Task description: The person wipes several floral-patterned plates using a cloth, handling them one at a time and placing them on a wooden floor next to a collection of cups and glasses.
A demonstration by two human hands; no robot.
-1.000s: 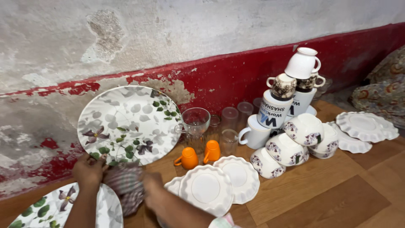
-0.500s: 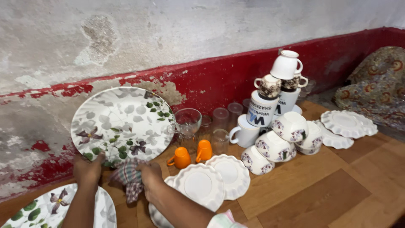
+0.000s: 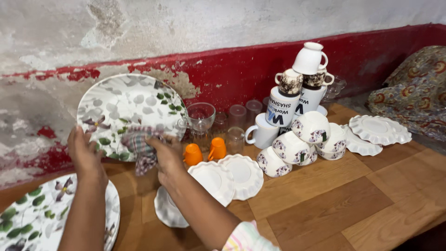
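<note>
A large round plate with a leaf and flower pattern (image 3: 130, 109) stands on edge against the wall. My left hand (image 3: 85, 151) grips its lower left rim. My right hand (image 3: 165, 153) presses a checked cloth (image 3: 140, 148) against the plate's lower front. More plates of the same pattern (image 3: 32, 223) lie stacked flat at the bottom left, partly under my left forearm.
Two small orange cups (image 3: 204, 152) and white scalloped saucers (image 3: 230, 174) sit right of my hand. Clear glasses (image 3: 200, 118) line the red wall base. A pile of mugs and patterned cups (image 3: 299, 116) stands further right, with more saucers (image 3: 376, 130) and a patterned cloth (image 3: 416, 90).
The view has shifted, so everything sits further right and higher in the picture. My right hand has moved the cloth up from the table onto the plate's lower face.
</note>
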